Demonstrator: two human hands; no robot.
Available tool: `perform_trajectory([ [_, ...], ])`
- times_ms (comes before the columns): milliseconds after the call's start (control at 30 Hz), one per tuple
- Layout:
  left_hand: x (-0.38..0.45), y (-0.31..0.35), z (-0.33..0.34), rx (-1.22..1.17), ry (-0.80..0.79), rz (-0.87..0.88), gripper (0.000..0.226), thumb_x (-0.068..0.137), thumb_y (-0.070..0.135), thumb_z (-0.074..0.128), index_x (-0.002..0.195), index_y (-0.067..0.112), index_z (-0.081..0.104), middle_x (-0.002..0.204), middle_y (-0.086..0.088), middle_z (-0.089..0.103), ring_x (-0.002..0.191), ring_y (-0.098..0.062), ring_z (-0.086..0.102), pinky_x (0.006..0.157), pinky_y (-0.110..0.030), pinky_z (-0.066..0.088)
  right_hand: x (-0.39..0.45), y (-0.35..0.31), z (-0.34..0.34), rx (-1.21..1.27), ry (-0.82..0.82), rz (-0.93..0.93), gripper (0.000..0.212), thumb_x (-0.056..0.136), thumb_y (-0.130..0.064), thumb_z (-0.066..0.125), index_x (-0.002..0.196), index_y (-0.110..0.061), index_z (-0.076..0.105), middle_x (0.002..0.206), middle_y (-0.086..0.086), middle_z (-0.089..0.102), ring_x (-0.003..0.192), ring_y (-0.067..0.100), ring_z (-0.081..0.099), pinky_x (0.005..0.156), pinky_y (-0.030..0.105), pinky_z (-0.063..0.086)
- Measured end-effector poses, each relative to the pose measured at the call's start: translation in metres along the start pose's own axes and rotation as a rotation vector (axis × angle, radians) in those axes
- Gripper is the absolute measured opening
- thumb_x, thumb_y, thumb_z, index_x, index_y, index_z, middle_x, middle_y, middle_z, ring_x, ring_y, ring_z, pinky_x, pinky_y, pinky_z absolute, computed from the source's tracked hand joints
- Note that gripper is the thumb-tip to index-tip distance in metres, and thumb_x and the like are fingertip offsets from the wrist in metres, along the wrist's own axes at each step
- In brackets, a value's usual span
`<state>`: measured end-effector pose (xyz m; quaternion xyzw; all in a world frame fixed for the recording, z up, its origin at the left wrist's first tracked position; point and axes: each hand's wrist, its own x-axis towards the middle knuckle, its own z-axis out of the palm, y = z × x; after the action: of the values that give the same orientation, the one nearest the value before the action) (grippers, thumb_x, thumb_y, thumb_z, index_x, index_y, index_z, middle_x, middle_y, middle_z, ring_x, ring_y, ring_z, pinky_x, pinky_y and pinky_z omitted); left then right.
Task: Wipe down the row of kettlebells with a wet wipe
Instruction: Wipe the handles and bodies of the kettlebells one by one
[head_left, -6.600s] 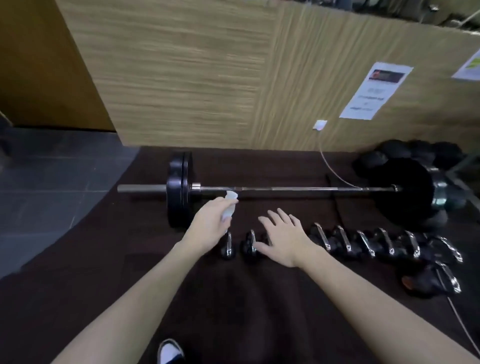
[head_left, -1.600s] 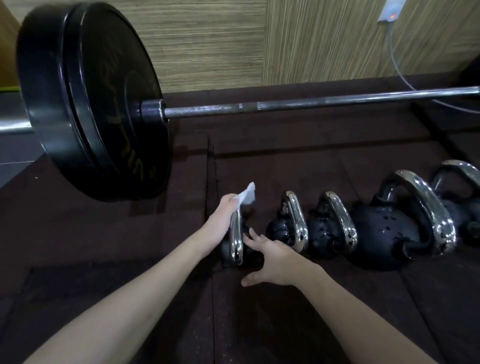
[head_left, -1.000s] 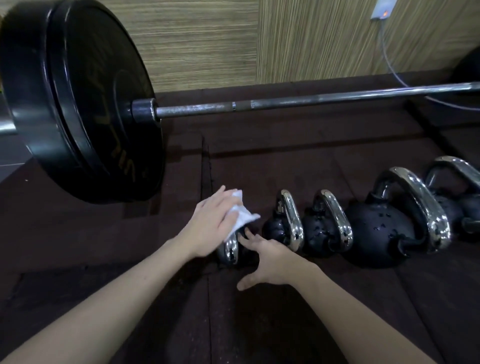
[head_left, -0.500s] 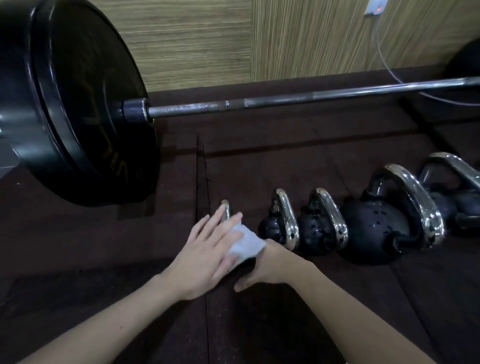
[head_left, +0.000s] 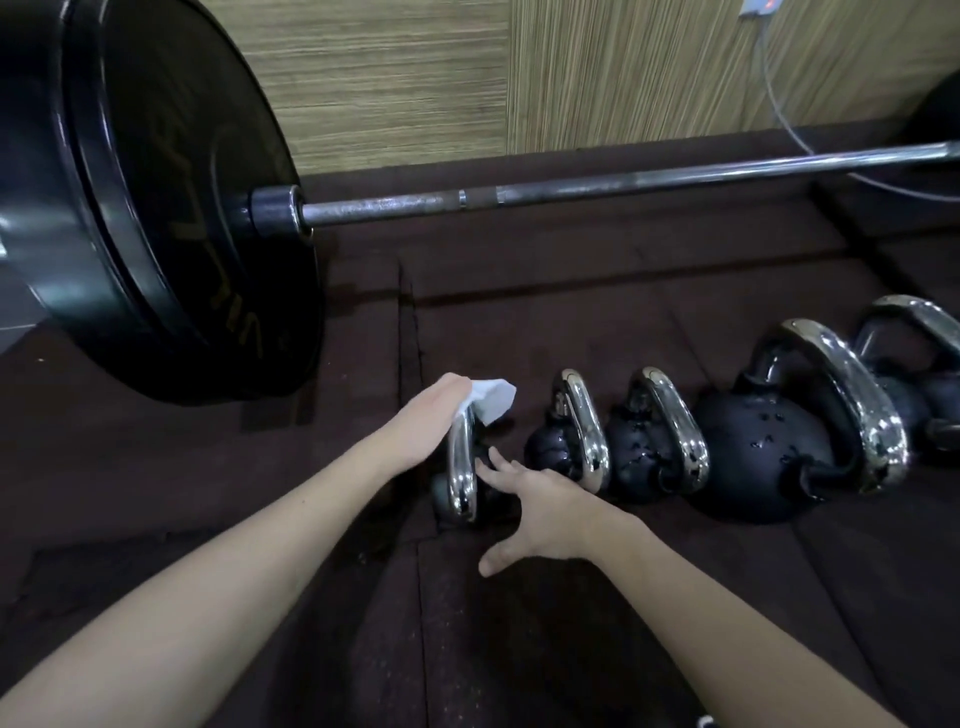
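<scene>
Kettlebells (head_left: 748, 457) stand five in one row on the dark mat (head_left: 571, 322). Left hand (head_left: 426, 423) clamps one wet wipe (head_left: 493, 402) on the first handle (head_left: 461, 467); right hand (head_left: 540, 506), fingers spread, touches its body.

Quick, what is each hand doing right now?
Left hand: closed, gripping the white wet wipe round the shiny chrome handle of the small black end kettlebell.
Right hand: open, fingers spread against that kettlebell.

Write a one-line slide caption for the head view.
Left hand wipes the first kettlebell's handle with a wet wipe; right hand steadies its body.
</scene>
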<state>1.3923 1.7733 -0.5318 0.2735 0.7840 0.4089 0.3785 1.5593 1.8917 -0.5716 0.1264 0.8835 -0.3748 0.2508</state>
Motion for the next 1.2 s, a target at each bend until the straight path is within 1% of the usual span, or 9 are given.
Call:
perform_trajectory([
  [67, -0.012, 0.005, 0.003, 0.019, -0.002, 0.057, 0.025, 0.111, 0.039, 0.039, 0.115, 0.044, 0.063, 0.116, 0.025, 0.061, 0.127, 0.002, 0.054, 0.1, -0.019, 0.038, 0.0, 0.0, 0.0, -0.009, 0.01, -0.009, 0.126, 0.069, -0.063, 0.09, 0.165, -0.047, 0.009, 0.172, -0.025, -0.007, 0.163, 0.014, -0.001, 0.132, 0.047, 0.012],
  [167, -0.045, -0.011, 0.008, 0.458, 0.044, 0.521, 0.046, 0.115, 0.026, 0.038, 0.144, 0.061, 0.038, 0.147, 0.031, 0.04, 0.149, 0.019, 0.012, 0.126, -0.02, 0.011, -0.003, -0.001, -0.001, -0.012, 0.04, -0.006, 0.12, 0.069, -0.061, 0.091, 0.165, -0.043, 0.021, 0.174, -0.018, 0.011, 0.162, 0.017, 0.012, 0.13, 0.042, 0.02],
  [233, -0.056, -0.044, 0.007, 0.866, 0.02, 0.691, 0.042, 0.114, 0.035, 0.036, 0.156, 0.041, 0.039, 0.173, 0.015, 0.012, 0.162, -0.012, -0.008, 0.13, -0.042, 0.01, 0.0, 0.003, 0.002, 0.034, 0.08, 0.045, 0.109, 0.062, -0.061, 0.094, 0.156, -0.04, 0.042, 0.158, -0.011, 0.048, 0.147, 0.019, 0.042, 0.116, 0.033, 0.04],
  [333, -0.059, -0.073, -0.006, 1.115, -0.04, 0.807, 0.045, 0.112, 0.045, 0.036, 0.149, 0.024, 0.051, 0.176, 0.0, 0.013, 0.163, -0.032, 0.003, 0.125, -0.055, 0.022, 0.003, 0.007, 0.006, 0.085, 0.074, 0.099, 0.128, 0.045, -0.075, 0.091, 0.155, -0.035, 0.037, 0.15, -0.001, 0.055, 0.139, 0.021, 0.049, 0.114, 0.041, 0.045],
  [533, -0.007, -0.041, -0.021, 0.831, 0.061, 0.61, 0.048, 0.111, 0.046, 0.026, 0.148, 0.026, 0.05, 0.165, 0.01, 0.038, 0.162, -0.01, 0.006, 0.128, -0.041, 0.014, -0.002, -0.002, -0.001, -0.034, 0.019, -0.004, 0.126, 0.069, -0.064, 0.089, 0.166, -0.042, 0.012, 0.176, -0.016, 0.003, 0.162, 0.016, 0.006, 0.13, 0.045, 0.016],
  [667, 0.026, -0.035, -0.019, 0.537, 0.038, 0.508, 0.035, 0.112, 0.032, 0.029, 0.111, 0.027, 0.064, 0.125, 0.015, 0.064, 0.156, -0.007, 0.029, 0.128, -0.05, 0.022, -0.001, -0.001, 0.0, -0.004, 0.02, 0.002, 0.127, 0.069, -0.063, 0.09, 0.165, -0.045, 0.009, 0.173, -0.022, -0.005, 0.163, 0.016, 0.001, 0.132, 0.047, 0.01],
  [967, -0.03, -0.055, -0.019, 1.231, -0.099, 1.123, 0.045, 0.112, 0.037, 0.036, 0.146, 0.019, 0.057, 0.153, 0.003, 0.055, 0.158, -0.024, 0.029, 0.13, -0.047, 0.017, -0.006, -0.007, -0.001, 0.005, 0.063, 0.052, 0.127, 0.068, -0.059, 0.093, 0.167, -0.036, 0.016, 0.171, -0.008, 0.027, 0.157, 0.021, 0.025, 0.125, 0.039, 0.03],
  [1100, -0.003, -0.053, -0.039, 1.366, -0.087, 1.064, 0.053, 0.111, 0.049, 0.027, 0.145, 0.021, 0.058, 0.153, -0.001, 0.054, 0.158, -0.027, 0.029, 0.127, -0.051, 0.02, -0.006, -0.01, -0.004, -0.028, 0.044, 0.027, 0.121, 0.073, -0.057, 0.091, 0.167, -0.035, 0.018, 0.175, -0.011, 0.013, 0.161, 0.021, 0.017, 0.129, 0.04, 0.024],
  [1200, 0.008, -0.041, -0.039, 1.111, -0.017, 0.845, 0.049, 0.112, 0.045, 0.021, 0.142, 0.027, 0.054, 0.148, 0.009, 0.053, 0.156, -0.016, 0.029, 0.125, -0.049, 0.024, -0.003, -0.007, -0.002, -0.044, 0.018, 0.021, 0.125, 0.072, -0.062, 0.089, 0.167, -0.039, 0.011, 0.174, -0.019, -0.004, 0.163, 0.017, 0.004, 0.13, 0.041, 0.015],
])
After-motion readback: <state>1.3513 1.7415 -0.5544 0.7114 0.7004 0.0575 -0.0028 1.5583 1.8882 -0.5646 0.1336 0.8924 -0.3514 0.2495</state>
